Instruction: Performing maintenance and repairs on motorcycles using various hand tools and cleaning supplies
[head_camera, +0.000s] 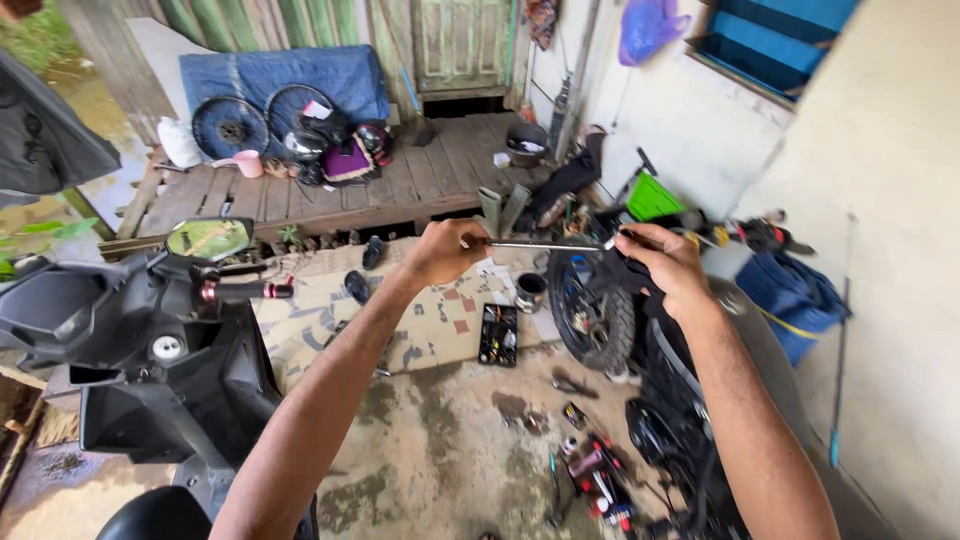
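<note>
Gripping a metal rod (545, 245) at both ends, left hand (445, 252) and right hand (665, 262) hold it level above the wheel (592, 312); tools (590, 470) lie scattered at 6 o'clock, so work looks midway.

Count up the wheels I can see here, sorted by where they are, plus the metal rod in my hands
Bare spoked wheels leaning at the blue tarp: 2
Knobby-tyred wheel on the motorbike: 1
Long metal rod, held between the left hand and right hand: 1
Total: 4
</note>
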